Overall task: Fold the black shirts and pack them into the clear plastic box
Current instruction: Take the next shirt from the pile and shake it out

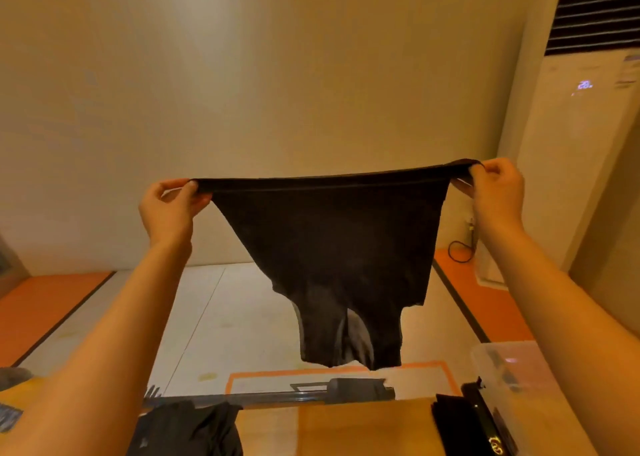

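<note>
- Holds a black shirt [329, 247] up in the air, stretched wide between both hands, above the far side of the table [329, 431].
- Pinches the left end of the upper edge with the left hand [169, 209], thumb and fingers curled on the fabric.
- Grips the right end of the same edge with the right hand [498, 192], fingers closed around the bunched cloth.
- Hangs down from this edge and gets narrower toward the lower end; cannot tell if touching anything below.
- On the near right, a clear plastic box [491, 362], with some dark, blurred things inside.
- Just left of the box, folded black cloth [450, 424] lying on the table.
- On the near left, a loose pile of black clothes [187, 428].
- On the far right, by the wall, a white standing air conditioner [571, 143].
</note>
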